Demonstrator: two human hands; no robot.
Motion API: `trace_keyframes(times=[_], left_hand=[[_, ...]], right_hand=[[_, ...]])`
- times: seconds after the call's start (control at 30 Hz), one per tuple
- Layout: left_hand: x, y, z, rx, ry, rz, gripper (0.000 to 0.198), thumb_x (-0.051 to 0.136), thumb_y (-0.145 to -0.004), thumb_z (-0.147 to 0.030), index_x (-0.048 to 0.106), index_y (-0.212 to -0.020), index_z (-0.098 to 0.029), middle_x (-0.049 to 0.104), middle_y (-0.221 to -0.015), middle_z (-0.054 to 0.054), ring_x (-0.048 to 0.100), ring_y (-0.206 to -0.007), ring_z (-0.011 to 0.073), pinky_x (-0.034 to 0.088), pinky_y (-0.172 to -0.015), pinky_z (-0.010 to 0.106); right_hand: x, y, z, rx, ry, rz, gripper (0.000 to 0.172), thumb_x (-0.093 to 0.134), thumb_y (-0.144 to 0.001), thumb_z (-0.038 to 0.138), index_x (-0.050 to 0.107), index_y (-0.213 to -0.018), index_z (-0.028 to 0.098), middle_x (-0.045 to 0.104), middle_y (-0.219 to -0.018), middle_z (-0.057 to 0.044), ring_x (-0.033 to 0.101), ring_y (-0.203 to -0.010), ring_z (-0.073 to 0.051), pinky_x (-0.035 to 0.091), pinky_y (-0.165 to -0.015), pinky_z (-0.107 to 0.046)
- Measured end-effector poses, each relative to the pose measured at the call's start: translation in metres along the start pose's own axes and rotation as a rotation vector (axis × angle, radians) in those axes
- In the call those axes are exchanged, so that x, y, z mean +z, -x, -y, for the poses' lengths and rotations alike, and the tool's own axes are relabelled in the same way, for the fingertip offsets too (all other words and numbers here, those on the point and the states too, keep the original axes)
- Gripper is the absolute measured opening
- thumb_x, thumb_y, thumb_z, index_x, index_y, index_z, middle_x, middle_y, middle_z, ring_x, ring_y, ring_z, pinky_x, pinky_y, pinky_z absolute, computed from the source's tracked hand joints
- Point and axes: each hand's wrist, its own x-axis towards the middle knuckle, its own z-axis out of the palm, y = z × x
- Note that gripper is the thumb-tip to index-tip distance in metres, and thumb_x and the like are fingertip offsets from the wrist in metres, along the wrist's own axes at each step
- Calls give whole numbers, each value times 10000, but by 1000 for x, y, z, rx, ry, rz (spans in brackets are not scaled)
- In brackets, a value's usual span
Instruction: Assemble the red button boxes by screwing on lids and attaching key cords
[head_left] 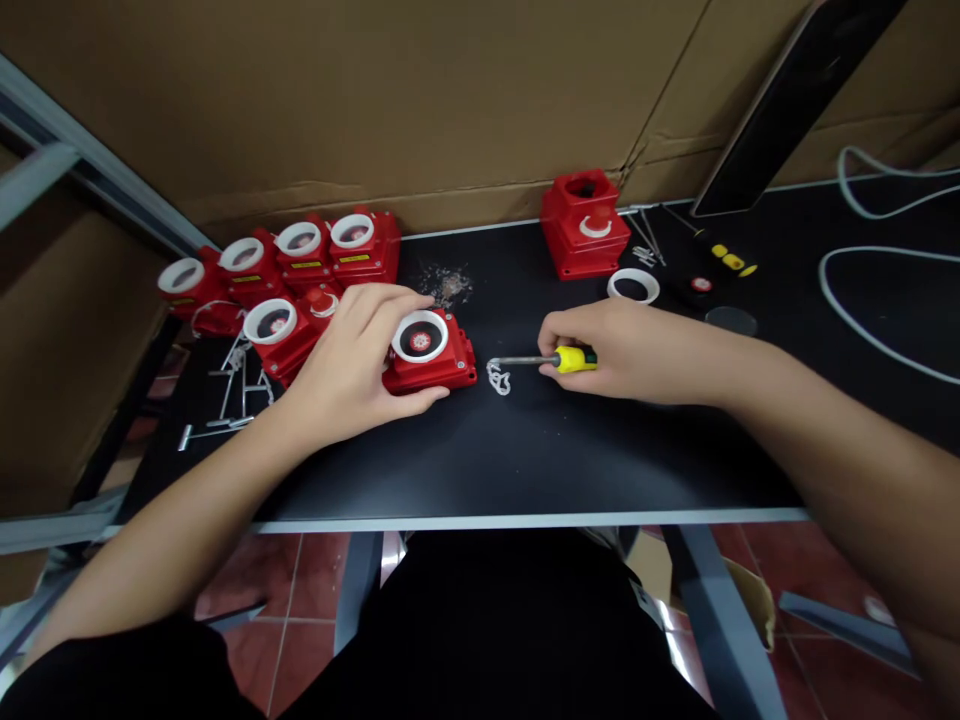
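Observation:
My left hand (367, 355) grips a red box with a white ring (450, 365) from its left side, thumb along the front edge and fingers over the top. Inside the ring is a dark round window with a red-and-white centre. In my right hand (607, 345) is a screwdriver (566, 360) with a yellow and black handle, held level with its metal shaft pointing left. The shaft's tip is at a small white chain (499, 380) on the table; whether they touch I cannot tell. My left palm hides part of the box.
Several red boxes with white rings (364, 245) line the back left. Metal T-shaped rods (225, 425) lie at left. At the back right are a red box without a ring (585, 240), a loose white ring (634, 287), another screwdriver (724, 255) and a white cable (840, 300).

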Motion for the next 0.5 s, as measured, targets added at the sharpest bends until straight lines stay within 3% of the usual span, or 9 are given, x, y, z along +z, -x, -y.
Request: trace_keyframes(times=[0.07,0.2,0.4,0.5], left_hand=[[-1,0,-5,104,-12,-74,626,923,-988,-529,675,-1504,-275,755,-1486,149,673,-1465,421,538,-1258,661],[3,2,-17,240,36,-132,438,931,-1026,-422,743,-1402,-299,823,-1328,101,676,-1470,389,583,-1219,618],[12,3,-23,199,27,-132,366,945,-1013,-450,801,-1310,-292,843,-1248,99,669,-1456,392,607,-1194,630],[11,3,-21,166,16,-107,268,929,-1014,-313,820,-1259,-303,846,-1246,89,678,-1437,384,605,-1188,631]], right_hand=[[5,-1,3,-45,-50,-17,144,694,-959,359,715,-1000,223,757,-884,-35,660,-747,-202,416,-699,-306],[14,-4,12,-96,-138,-45,125,710,-970,345,706,-971,220,722,-841,-15,607,-705,-182,405,-690,-298],[23,-6,22,-126,-204,-44,68,720,-961,289,695,-969,226,733,-858,-8,618,-716,-178,417,-717,-297],[26,-7,21,-96,-169,-73,126,717,-986,312,718,-1063,212,739,-875,-15,638,-729,-182,420,-715,-296]])
